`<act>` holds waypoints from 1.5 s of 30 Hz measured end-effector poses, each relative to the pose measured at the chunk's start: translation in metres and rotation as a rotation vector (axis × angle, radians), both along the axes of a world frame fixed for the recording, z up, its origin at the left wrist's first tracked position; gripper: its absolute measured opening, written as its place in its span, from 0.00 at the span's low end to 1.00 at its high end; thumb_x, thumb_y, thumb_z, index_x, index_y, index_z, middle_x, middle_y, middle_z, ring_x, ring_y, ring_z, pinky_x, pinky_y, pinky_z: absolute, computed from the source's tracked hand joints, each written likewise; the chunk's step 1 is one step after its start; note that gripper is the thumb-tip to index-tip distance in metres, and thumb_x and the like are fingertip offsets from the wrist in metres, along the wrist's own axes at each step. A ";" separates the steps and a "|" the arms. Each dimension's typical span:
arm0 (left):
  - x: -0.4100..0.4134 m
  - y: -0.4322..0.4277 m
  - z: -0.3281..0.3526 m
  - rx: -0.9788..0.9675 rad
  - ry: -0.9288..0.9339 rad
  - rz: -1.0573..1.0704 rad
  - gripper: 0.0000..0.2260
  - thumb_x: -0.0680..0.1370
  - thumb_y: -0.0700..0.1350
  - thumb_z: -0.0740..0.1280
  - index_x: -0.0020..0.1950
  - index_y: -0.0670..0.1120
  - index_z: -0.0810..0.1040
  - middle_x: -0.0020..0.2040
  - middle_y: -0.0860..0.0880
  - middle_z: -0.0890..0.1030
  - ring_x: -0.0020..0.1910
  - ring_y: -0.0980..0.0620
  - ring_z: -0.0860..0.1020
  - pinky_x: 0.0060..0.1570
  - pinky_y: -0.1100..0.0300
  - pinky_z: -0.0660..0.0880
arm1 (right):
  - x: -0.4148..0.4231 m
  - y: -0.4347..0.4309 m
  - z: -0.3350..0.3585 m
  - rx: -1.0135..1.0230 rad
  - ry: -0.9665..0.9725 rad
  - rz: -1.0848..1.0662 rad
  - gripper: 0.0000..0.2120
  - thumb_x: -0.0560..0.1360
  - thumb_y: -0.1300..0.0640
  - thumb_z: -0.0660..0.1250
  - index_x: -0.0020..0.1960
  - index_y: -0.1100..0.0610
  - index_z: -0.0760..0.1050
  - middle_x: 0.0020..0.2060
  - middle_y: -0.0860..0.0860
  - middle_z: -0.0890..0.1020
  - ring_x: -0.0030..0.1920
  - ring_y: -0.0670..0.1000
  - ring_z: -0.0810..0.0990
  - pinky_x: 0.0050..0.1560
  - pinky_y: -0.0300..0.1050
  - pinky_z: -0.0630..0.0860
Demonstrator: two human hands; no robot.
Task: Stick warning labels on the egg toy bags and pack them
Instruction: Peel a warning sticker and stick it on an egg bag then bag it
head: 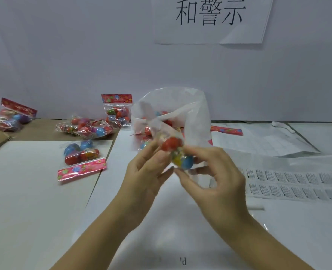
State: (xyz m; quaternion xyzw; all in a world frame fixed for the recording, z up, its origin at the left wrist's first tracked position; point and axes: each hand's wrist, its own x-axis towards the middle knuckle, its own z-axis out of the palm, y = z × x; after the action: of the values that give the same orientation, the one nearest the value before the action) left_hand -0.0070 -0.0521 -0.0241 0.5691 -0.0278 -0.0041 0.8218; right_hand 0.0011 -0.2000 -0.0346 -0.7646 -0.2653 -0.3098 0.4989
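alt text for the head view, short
The left hand and right hand hold an egg toy bag before a large clear plastic bag holding others. More egg toy bags lie at left; warning label sheets lie at right.

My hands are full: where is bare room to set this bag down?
Bare: the white board left of and before the lone egg toy bag, and the white tabletop nearest you. Crowded: egg toy bag pile behind, warning label sheets right.

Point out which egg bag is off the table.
The egg bag gripped by the left hand and right hand; all others rest on the table or in the clear bag.
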 end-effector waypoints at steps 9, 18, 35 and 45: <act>0.001 0.011 0.004 -0.198 0.051 -0.117 0.31 0.65 0.38 0.71 0.68 0.39 0.72 0.60 0.36 0.80 0.56 0.41 0.81 0.56 0.51 0.79 | -0.005 -0.003 0.012 0.129 0.146 -0.023 0.23 0.69 0.46 0.69 0.63 0.41 0.69 0.57 0.43 0.74 0.55 0.44 0.75 0.53 0.35 0.73; 0.005 0.009 0.003 -0.016 0.091 0.044 0.22 0.65 0.43 0.77 0.58 0.47 0.79 0.49 0.46 0.85 0.47 0.48 0.85 0.42 0.58 0.82 | 0.017 -0.012 0.023 0.349 0.815 0.356 0.16 0.62 0.49 0.73 0.46 0.57 0.81 0.38 0.53 0.85 0.37 0.51 0.83 0.31 0.41 0.78; 0.006 0.005 -0.002 0.270 0.112 0.013 0.31 0.49 0.53 0.78 0.52 0.55 0.79 0.42 0.55 0.84 0.44 0.55 0.84 0.36 0.65 0.79 | 0.025 -0.023 0.023 0.295 0.746 0.204 0.09 0.69 0.50 0.68 0.44 0.55 0.80 0.33 0.49 0.84 0.29 0.49 0.82 0.29 0.41 0.79; 0.011 0.012 -0.004 0.195 0.138 0.060 0.31 0.50 0.50 0.78 0.53 0.53 0.78 0.42 0.54 0.85 0.44 0.55 0.85 0.40 0.63 0.82 | 0.030 -0.028 0.027 0.245 0.949 0.303 0.18 0.67 0.43 0.69 0.46 0.57 0.81 0.35 0.51 0.84 0.33 0.52 0.83 0.29 0.44 0.79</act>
State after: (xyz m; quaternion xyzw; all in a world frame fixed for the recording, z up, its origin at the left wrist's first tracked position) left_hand 0.0042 -0.0398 -0.0279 0.6451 0.0464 -0.0215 0.7624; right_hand 0.0314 -0.2280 -0.0079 -0.7097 -0.0792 0.1187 0.6899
